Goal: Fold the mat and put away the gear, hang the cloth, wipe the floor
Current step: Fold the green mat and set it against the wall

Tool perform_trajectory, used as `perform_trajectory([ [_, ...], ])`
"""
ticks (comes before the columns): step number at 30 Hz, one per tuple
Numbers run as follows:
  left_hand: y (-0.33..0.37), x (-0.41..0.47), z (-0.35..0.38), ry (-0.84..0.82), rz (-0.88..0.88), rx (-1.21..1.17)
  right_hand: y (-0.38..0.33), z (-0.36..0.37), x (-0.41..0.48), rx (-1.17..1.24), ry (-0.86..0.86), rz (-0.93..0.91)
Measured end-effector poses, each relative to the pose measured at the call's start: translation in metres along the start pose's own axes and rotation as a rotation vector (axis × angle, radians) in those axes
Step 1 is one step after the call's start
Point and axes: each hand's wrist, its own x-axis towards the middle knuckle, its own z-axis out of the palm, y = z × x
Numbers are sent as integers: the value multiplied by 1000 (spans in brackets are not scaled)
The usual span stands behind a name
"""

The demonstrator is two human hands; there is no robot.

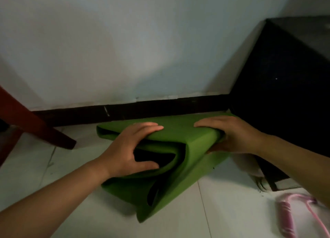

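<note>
A green mat (178,130), folded into several loose layers, lies on the white tiled floor close to the wall. My left hand (130,148) grips the top fold at its near left side, fingers flat over the top and thumb tucked into the gap below. My right hand (230,135) holds the right end of the same fold, fingers lying on top and thumb underneath. The lower layers sag open toward me. A pink jump rope (287,214) with a ribbed handle lies on the floor at the lower right.
A white wall with a dark skirting board (142,109) runs behind the mat. A black cabinet (285,76) stands at the right, touching the mat's far corner. A red-brown wooden furniture leg (35,123) slants in at the left.
</note>
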Motion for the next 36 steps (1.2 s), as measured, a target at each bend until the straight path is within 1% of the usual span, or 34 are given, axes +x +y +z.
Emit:
perform_trajectory([
  [1,-2,4,6,18,31,53,4,-2,-7,-33,-27,12],
  [3,1,9,14,-17,64,134,7,-11,-22,-56,-109,88],
  [5,7,3,23,-83,86,213,5,-27,-38,0,-179,288],
  [6,11,-1,28,-118,100,255,3,-36,-45,77,-200,396],
  [7,15,-6,35,-178,96,285,1,-43,-50,194,-191,479],
  [8,19,-9,42,-265,71,302,0,-45,-53,314,-142,521],
  [10,25,-15,58,-446,0,333,-3,-38,-50,510,11,558],
  [11,28,-18,66,-498,-17,352,-5,-26,-46,576,58,573],
  [13,33,-23,80,-502,-1,369,-11,7,-41,609,49,632],
  [14,33,-26,85,-477,13,374,-14,25,-40,577,-6,674],
  [15,33,-29,90,-448,25,378,-17,42,-41,498,-97,715],
  [17,36,-32,95,-425,19,384,-20,64,-46,290,-277,747],
  [18,38,-32,96,-441,4,385,-21,70,-49,240,-315,743],
  [21,36,-29,93,-553,-82,345,-19,74,-57,234,-366,760],
  [23,27,-25,88,-531,-125,336,-17,75,-65,232,-405,772],
  [25,14,-21,85,-460,-183,368,-17,76,-72,227,-429,788],
  [27,6,-16,87,-423,-279,357,-16,78,-80,167,-440,807],
  [29,0,-13,91,-458,-392,346,-17,83,-90,113,-426,869],
  [31,-8,-10,93,-488,-448,377,-17,93,-103,107,-383,938],
  [33,-19,-9,91,-476,-476,422,-17,104,-114,118,-336,977],
  [36,-36,-11,86,-445,-557,427,-19,118,-126,102,-321,982],
])
